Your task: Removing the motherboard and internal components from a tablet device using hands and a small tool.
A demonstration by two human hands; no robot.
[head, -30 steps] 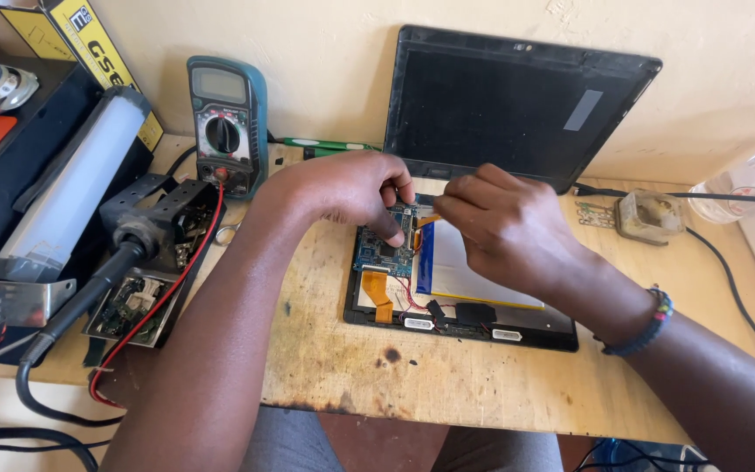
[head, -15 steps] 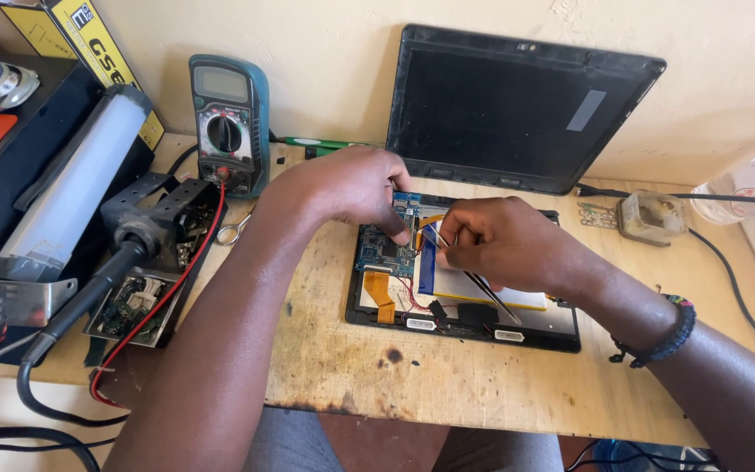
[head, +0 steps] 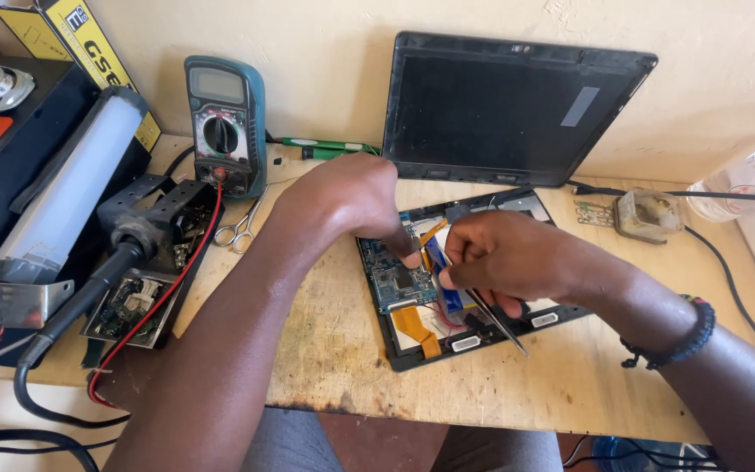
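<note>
From above the bench, an opened tablet (head: 447, 306) lies flat on the worn wooden table (head: 334, 350), its back off. Inside it shows a blue-green circuit board (head: 399, 284) on the left, orange ribbon cables (head: 414, 328) below that, thin red wires, and a pale panel further right, mostly hidden under the hands.

The left hand (head: 347, 197) comes in from the left with its fingers curled down, fingertips (head: 410, 255) pressing on the top edge of the board; I cannot tell whether it pinches anything. The right hand (head: 504, 258) is closed tight round a thin metal tool (head: 500, 322), whose long end sticks out below the palm toward the tablet's lower edge. The working tip is hidden between the two hands.

Behind the tablet a dark screen panel (head: 509, 109) leans against the wall. To the left stand a multimeter (head: 225, 127) with a red lead (head: 168, 288), small scissors (head: 242, 229) and a soldering iron (head: 80, 301).
</note>
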